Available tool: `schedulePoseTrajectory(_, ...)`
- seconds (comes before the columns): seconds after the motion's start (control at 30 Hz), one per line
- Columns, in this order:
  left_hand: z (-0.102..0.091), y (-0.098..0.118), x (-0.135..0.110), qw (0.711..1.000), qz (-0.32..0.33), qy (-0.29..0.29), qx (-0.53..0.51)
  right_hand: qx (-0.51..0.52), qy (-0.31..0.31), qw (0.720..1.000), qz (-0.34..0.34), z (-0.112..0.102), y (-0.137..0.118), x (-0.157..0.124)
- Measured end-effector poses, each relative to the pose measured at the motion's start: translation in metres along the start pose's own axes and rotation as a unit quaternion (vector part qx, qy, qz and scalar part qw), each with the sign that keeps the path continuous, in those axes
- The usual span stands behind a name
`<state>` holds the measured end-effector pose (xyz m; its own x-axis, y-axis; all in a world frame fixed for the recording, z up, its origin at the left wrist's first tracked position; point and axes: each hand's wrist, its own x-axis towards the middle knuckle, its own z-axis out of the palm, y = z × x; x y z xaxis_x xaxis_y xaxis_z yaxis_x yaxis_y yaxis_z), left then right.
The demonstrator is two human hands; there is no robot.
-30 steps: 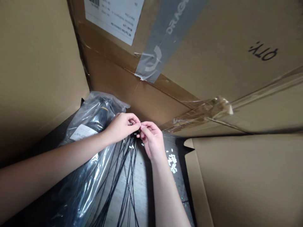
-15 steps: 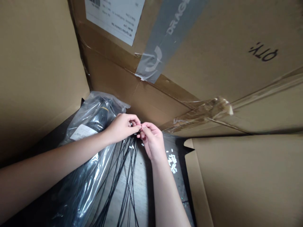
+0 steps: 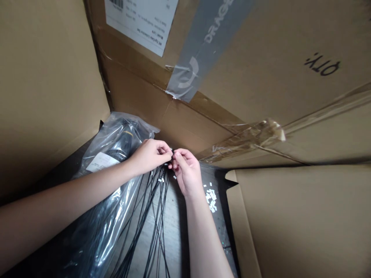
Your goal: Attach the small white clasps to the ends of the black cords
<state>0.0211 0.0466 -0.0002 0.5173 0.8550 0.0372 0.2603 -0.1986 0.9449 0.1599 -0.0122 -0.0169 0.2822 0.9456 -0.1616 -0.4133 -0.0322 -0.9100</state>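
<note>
My left hand (image 3: 155, 154) is closed in a pinch, its fingertips meeting those of my right hand (image 3: 187, 170). A dark bit, seemingly the end of a black wire, shows between them; fingers hide most of it. My right thumb and forefinger are pressed together too, and what they grip is too small to make out. Below the hands, a bundle of thin black wires (image 3: 139, 227) fans toward me over the grey surface. Small white pieces (image 3: 160, 180) sit at several wire ends beneath my fingers. Right of my right wrist lies a loose pile of similar white pieces (image 3: 212, 200).
A clear plastic bag (image 3: 121, 208) of black wires, with a white label, lies under my left forearm. Cardboard stands on the left (image 3: 46, 77); a large taped carton (image 3: 261, 69) rises behind the hands. Another cardboard box (image 3: 307, 216) is at right.
The fingertips have shifted very slightly, and a little more of the dark bit shows between them. Wires, bag and white pieces stay where they were.
</note>
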Motion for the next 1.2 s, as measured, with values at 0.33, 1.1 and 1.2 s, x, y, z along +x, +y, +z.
schedulePoseTrajectory(0.33,-0.001,0.004,0.0,0.998,0.006,0.023,0.05,-0.004,0.015,1.0,0.014,0.002,-0.001,-0.002)
schedulePoseTrajectory(1.1,0.002,0.009,-0.001,0.992,-0.033,-0.033,-0.119,0.009,-0.021,1.0,-0.003,-0.002,-0.001,-0.002)
schedulePoseTrajectory(1.2,-0.001,0.011,0.001,0.972,-0.09,-0.078,-0.203,0.027,-0.024,0.999,-0.002,-0.003,-0.003,-0.002)
